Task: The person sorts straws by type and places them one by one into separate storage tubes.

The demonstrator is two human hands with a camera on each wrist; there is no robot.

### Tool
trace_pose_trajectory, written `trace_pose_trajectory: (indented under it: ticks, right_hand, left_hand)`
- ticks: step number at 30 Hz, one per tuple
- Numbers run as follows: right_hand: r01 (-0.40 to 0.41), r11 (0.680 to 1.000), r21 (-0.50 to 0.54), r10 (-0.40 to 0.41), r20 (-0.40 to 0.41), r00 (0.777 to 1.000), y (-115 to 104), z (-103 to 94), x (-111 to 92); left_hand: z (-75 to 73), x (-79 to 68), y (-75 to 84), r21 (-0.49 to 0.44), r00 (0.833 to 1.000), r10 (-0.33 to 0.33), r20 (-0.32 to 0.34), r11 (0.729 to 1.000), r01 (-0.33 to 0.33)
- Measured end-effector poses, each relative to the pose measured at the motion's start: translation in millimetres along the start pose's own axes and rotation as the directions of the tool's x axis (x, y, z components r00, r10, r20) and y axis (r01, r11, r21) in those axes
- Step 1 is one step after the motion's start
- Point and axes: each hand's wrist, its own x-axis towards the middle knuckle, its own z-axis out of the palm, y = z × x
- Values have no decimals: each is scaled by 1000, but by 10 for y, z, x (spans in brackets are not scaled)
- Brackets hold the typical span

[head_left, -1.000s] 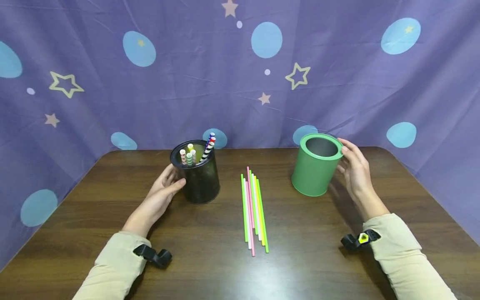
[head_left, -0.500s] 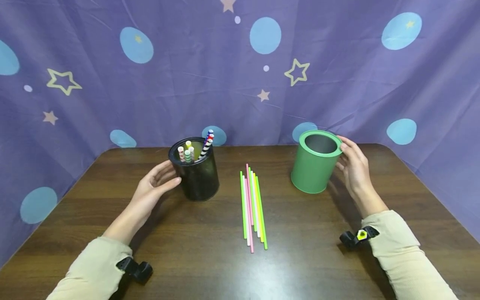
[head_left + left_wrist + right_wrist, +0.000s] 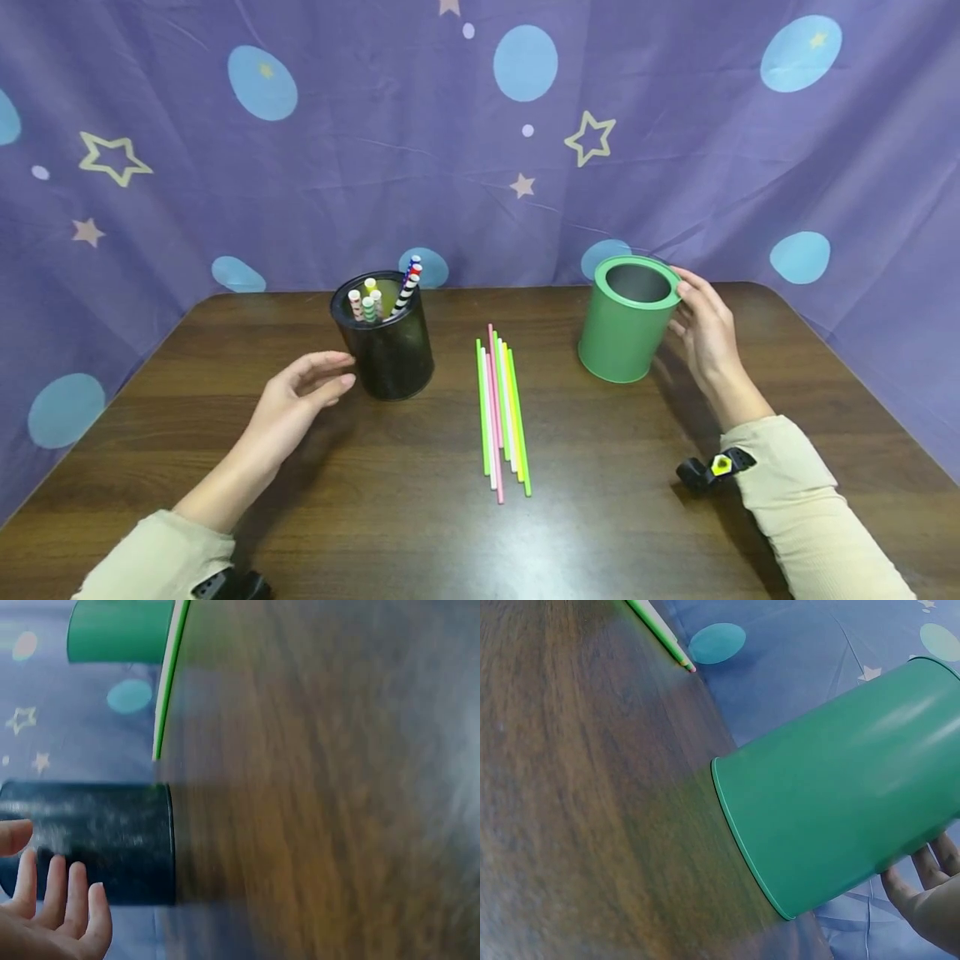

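Observation:
My left hand (image 3: 294, 406) is just left of a black cylindrical holder (image 3: 393, 358), its thumb and fingers extended toward the side. A narrow gap seems to separate the fingertips from the holder. Several patterned tubes with pale ends (image 3: 371, 304) stand inside it. My right hand (image 3: 708, 333) touches the right side of a green cylindrical canister (image 3: 626, 337), thumb near the rim and other fingers partly hidden behind. In the right wrist view, fingertips rest against the wall of the canister (image 3: 840, 787). The canister stands upright; its dark inside shows no contents.
Between the two containers, several thin sticks (image 3: 501, 417) in green, pink, white and yellow lie side by side on the brown wooden table (image 3: 600, 517). A purple curtain with stars and blue spots (image 3: 390, 167) hangs behind the table.
My left hand has come away from the black holder, moving left and down toward me. My right hand stays at the green canister. The head view has tilted slightly downward.

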Motion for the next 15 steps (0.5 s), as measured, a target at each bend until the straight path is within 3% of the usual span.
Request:
trace_pose_trajectory:
  ticks: [6,12,15]
  right_hand:
    - [-6,1000,-2,6,-7,1000,-8,1,1]
    - [-12,1000,2,12,-13,1000,-14,5,-1]
    - [-19,1000,7,19,-12,1000,-12,6,-9]
  left_hand:
    - [196,-46,110,-10,990,43,137,999,-42]
    - [487,6,161,2,959,24,281,1000,-26]
    - [645,38,193,16,947,14,322,1000,-20]
